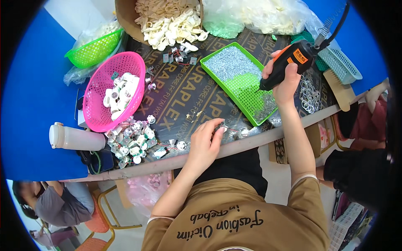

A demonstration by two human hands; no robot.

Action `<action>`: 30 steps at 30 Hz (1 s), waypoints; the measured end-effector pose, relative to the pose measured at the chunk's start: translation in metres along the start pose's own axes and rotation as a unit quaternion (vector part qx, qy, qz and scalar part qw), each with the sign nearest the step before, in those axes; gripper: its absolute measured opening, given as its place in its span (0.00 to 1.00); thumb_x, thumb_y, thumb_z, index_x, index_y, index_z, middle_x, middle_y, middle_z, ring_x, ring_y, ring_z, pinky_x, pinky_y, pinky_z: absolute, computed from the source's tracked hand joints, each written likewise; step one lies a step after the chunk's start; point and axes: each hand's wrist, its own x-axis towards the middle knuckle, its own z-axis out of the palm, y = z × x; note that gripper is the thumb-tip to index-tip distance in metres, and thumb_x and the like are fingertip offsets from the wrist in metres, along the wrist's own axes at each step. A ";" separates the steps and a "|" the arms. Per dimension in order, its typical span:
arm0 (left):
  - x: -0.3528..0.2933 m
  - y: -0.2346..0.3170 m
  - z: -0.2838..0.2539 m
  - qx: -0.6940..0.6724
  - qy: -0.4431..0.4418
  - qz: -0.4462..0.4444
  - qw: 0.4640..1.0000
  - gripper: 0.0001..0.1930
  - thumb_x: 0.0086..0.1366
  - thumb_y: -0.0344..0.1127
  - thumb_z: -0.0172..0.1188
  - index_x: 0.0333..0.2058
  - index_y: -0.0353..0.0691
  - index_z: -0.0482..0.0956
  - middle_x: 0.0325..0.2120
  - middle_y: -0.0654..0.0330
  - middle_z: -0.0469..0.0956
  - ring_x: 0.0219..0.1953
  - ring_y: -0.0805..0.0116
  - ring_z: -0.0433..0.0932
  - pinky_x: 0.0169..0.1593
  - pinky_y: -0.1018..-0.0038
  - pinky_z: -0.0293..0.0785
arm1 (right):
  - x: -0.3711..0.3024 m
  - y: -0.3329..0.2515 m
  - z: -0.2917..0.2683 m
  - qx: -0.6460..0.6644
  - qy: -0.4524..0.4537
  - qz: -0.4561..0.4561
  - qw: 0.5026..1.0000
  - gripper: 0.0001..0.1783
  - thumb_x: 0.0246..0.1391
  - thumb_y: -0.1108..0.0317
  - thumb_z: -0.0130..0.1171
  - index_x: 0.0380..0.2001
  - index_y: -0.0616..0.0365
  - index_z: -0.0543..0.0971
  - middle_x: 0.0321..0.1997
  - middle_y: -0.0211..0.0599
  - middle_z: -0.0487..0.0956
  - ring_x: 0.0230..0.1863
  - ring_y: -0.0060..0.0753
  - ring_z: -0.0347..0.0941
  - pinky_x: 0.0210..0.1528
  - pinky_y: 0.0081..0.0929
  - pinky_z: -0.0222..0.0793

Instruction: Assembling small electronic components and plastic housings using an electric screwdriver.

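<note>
While the left hand [205, 140] pinches a small silvery part [224, 129] at the desk [184, 100] front edge, the right hand [284, 79] is closed round a black-and-orange electric screwdriver [289, 62], tip angled down over the green tray [247, 90] of screws. The part looks light, rigid, easily dropped; hold it by its edges. The right forearm is raised, the left rests low.

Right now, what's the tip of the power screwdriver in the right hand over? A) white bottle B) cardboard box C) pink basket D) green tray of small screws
D: the right hand grips the black-and-orange power screwdriver, its tip pointing down into the green tray of small screws, well apart from the pink basket.
</note>
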 end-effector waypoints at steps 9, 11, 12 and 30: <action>0.001 0.005 -0.005 0.057 -0.018 0.009 0.998 0.12 0.66 0.28 0.58 0.48 0.38 0.79 0.30 0.58 0.77 0.28 0.70 0.73 0.33 0.75 0.70 | -0.002 0.007 0.008 -0.068 -0.031 0.044 0.996 0.37 0.57 0.35 0.56 0.43 0.64 0.70 0.21 0.34 0.73 0.22 0.27 0.72 0.25 0.24 0.68; 0.001 0.007 -0.005 0.032 -0.010 -0.019 0.999 0.12 0.65 0.32 0.58 0.46 0.37 0.78 0.27 0.55 0.75 0.29 0.59 0.74 0.35 0.67 0.70 | -0.005 0.006 0.006 -0.061 -0.045 0.039 0.996 0.37 0.56 0.37 0.57 0.46 0.65 0.70 0.33 0.38 0.77 0.30 0.31 0.77 0.33 0.29 0.73; 0.002 0.007 -0.005 0.031 -0.004 -0.020 0.999 0.12 0.65 0.32 0.58 0.46 0.37 0.78 0.27 0.55 0.75 0.29 0.59 0.74 0.35 0.67 0.70 | -0.007 0.004 -0.001 -0.062 -0.043 0.060 0.995 0.30 0.59 0.47 0.59 0.49 0.64 0.71 0.36 0.37 0.77 0.35 0.30 0.77 0.41 0.29 0.72; 0.007 0.007 -0.008 0.040 -0.056 0.003 0.998 0.11 0.66 0.29 0.54 0.46 0.37 0.78 0.31 0.52 0.76 0.35 0.54 0.75 0.41 0.63 0.70 | -0.054 -0.058 -0.055 -0.501 -0.161 0.092 0.845 0.16 0.48 0.80 0.65 0.42 0.62 0.79 0.37 0.36 0.79 0.37 0.27 0.76 0.42 0.24 0.73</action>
